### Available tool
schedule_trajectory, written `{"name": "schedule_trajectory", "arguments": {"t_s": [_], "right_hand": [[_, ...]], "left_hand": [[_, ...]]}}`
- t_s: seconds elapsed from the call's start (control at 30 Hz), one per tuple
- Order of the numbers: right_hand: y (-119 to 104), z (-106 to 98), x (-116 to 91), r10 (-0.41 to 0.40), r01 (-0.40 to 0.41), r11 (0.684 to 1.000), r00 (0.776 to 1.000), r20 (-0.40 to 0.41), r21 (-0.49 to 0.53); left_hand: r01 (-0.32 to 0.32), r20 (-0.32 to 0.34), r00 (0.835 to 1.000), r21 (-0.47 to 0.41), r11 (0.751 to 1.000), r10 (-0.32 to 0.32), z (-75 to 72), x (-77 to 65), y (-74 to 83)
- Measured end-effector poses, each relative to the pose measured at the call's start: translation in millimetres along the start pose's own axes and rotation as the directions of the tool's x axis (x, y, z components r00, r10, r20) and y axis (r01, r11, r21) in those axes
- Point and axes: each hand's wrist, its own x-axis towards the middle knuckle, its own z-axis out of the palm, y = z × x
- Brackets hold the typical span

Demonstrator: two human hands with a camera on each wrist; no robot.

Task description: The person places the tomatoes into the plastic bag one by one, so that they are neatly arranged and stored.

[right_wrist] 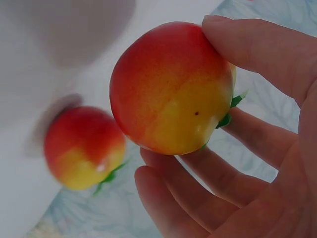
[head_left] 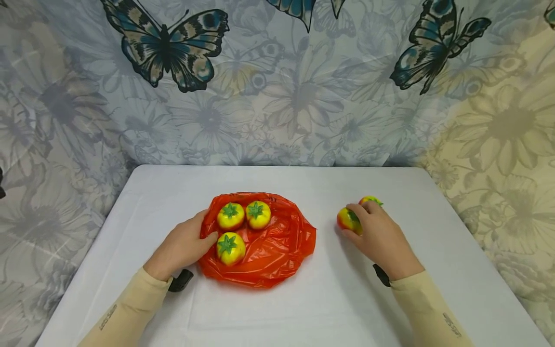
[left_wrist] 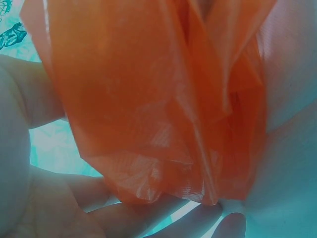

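Observation:
A red plastic bag (head_left: 273, 250) lies spread on the table, with three yellow-and-red tomatoes on it, one of them a front tomato (head_left: 231, 248); each has a green star-shaped calyx. My left hand (head_left: 184, 246) holds the bag's left edge, thumb on top beside the front tomato. In the left wrist view, the bag (left_wrist: 133, 99) hangs between thumb and fingers. To the right of the bag, my right hand (head_left: 381, 236) grips a tomato (right_wrist: 171, 91) between thumb and fingers. Another tomato (right_wrist: 84, 148) sits just beyond it, partly hidden by that hand in the head view.
A white-covered table (head_left: 277, 318) carries everything. Behind it hangs a floral cloth (head_left: 299, 106) with large butterflies, which also runs along both sides. A strip of table separates the bag from the right hand.

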Motion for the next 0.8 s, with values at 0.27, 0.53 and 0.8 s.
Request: {"name": "schedule_trajectory", "arguments": {"t_s": [0.27,0.53,0.8], "right_hand": [[-30,-4,21,-0.015,0.014,0.999,0.999,0.035,0.043],[-64,-8,37,-0.066,0.064,0.995,0.997,0.034,0.073],[-98,-3,40,-0.165,0.159,0.980,0.986,0.037,0.115]], "left_hand": [[0.009,-0.003,1.000,-0.007,1.000,-0.009,-0.6,-1.1,0.3],[-0.008,-0.013,1.000,-0.014,1.000,0.008,0.8,0.1,-0.2],[0.007,-0.014,1.000,-0.006,1.000,-0.008,1.5,0.5,-0.2]]}}
